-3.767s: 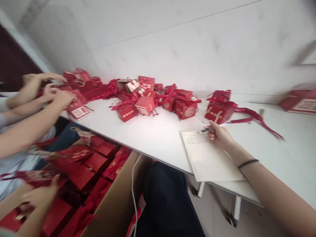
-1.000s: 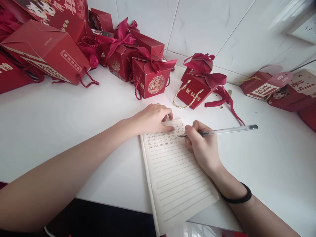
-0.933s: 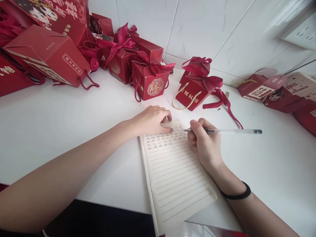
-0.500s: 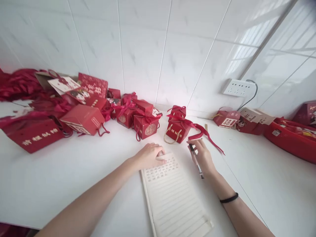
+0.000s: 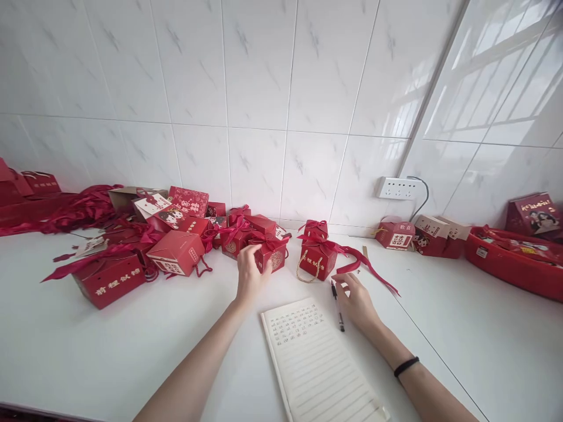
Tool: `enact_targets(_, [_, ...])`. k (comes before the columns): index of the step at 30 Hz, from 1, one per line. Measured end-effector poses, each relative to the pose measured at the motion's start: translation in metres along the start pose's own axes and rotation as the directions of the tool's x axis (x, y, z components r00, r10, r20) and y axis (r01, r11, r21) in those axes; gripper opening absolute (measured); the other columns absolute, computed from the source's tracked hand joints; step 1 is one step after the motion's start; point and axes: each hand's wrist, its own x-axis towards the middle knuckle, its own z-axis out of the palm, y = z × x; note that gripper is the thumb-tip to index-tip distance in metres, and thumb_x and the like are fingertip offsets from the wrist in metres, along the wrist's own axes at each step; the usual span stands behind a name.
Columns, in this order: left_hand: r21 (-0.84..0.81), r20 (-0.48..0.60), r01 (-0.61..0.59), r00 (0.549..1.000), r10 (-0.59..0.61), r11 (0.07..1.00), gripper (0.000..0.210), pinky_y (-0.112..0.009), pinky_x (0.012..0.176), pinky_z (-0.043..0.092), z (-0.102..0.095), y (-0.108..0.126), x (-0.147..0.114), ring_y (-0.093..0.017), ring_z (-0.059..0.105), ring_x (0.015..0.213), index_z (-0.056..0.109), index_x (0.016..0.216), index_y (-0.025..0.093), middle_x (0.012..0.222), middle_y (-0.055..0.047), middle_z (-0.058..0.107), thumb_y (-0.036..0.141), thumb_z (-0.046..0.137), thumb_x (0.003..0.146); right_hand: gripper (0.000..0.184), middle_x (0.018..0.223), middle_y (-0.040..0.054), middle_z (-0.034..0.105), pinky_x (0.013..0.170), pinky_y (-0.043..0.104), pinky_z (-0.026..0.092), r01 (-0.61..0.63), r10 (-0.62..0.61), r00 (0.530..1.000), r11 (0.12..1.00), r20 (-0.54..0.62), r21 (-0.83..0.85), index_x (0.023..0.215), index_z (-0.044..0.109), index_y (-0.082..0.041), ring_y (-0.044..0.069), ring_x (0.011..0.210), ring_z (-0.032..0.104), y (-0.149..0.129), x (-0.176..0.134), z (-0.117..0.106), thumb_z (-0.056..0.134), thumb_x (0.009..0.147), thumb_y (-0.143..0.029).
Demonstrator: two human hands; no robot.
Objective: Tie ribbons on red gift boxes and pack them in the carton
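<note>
My left hand [image 5: 252,274] reaches to a small red gift box [image 5: 276,260] tied with a red ribbon bow. Its thumb and fingers are apart at the box's front left side; whether they touch it is hard to tell. Beside the black-and-clear pen [image 5: 338,309], my right hand [image 5: 357,300] rests low over the table, fingers loosely bent and the pen outside them. An open lined notebook [image 5: 323,369] with rows of handwriting near its top lies between my forearms. Another red box [image 5: 317,264] with a gold cord handle stands between my hands.
Several red boxes [image 5: 176,253] and ribbons [image 5: 94,205] crowd the left side. A loose red ribbon [image 5: 373,274] trails past my right hand. Farther right are more boxes [image 5: 394,234] and a red tray [image 5: 505,266]. A power strip [image 5: 400,188] is on the tiled wall.
My left hand has left the notebook and moved forward to the red gift box. My right hand has let go of the pen, which lies on the table. The view has tilted up.
</note>
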Motion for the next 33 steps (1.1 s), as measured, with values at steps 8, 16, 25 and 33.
enact_targets(8, [-0.005, 0.281, 0.577, 0.785, -0.553, 0.817, 0.093, -0.053, 0.108, 0.026, 0.006, -0.027, 0.004, -0.035, 0.027, 0.134, 0.025, 0.133, 0.014, 0.14, -0.021, 0.033, 0.036, 0.074, 0.058, 0.025, 0.088, 0.0072, 0.059, 0.064, 0.033, 0.051, 0.021, -0.022, 0.999, 1.0, 0.034, 0.018, 0.081, 0.059, -0.019, 0.019, 0.072, 0.058, -0.004, 0.001, 0.002, 0.037, 0.08, -0.031])
enact_targets(16, [0.0, 0.398, 0.638, 0.707, -0.585, 0.77, 0.102, -0.049, 0.109, 0.027, 0.004, -0.033, 0.008, -0.033, 0.033, 0.133, 0.013, 0.14, 0.015, 0.144, -0.021, 0.031, 0.032, 0.074, 0.059, 0.027, 0.085, 0.0074, 0.057, 0.06, 0.031, 0.05, 0.076, -0.078, 0.995, 0.996, 0.059, 0.036, 0.081, 0.06, -0.019, 0.017, 0.067, 0.057, -0.008, 0.0, 0.008, 0.036, 0.081, -0.03])
enact_targets(25, [0.245, 0.327, 0.559, 0.721, -0.61, 0.792, 0.096, -0.055, 0.103, 0.028, 0.002, -0.015, 0.006, -0.035, 0.031, 0.133, 0.024, 0.135, 0.015, 0.139, -0.022, 0.037, 0.034, 0.077, 0.058, 0.028, 0.084, 0.0078, 0.058, 0.063, 0.033, 0.048, 0.016, -0.014, 0.997, 1.0, 0.075, -0.016, 0.078, 0.061, -0.019, 0.019, 0.069, 0.056, -0.004, -0.001, 0.006, 0.037, 0.079, -0.034])
enact_targets(33, [0.116, 0.163, 0.504, 0.841, -0.517, 0.856, 0.029, -0.051, 0.098, 0.036, -0.004, -0.03, 0.006, -0.029, 0.05, 0.114, 0.056, 0.106, 0.021, 0.113, -0.012, 0.056, 0.038, 0.049, 0.083, 0.031, 0.085, 0.0071, 0.061, 0.062, 0.033, 0.047, -0.148, 0.151, 0.977, 0.988, 0.154, -0.033, 0.074, 0.062, -0.021, 0.018, 0.061, 0.055, -0.002, 0.001, 0.003, 0.038, 0.07, -0.04])
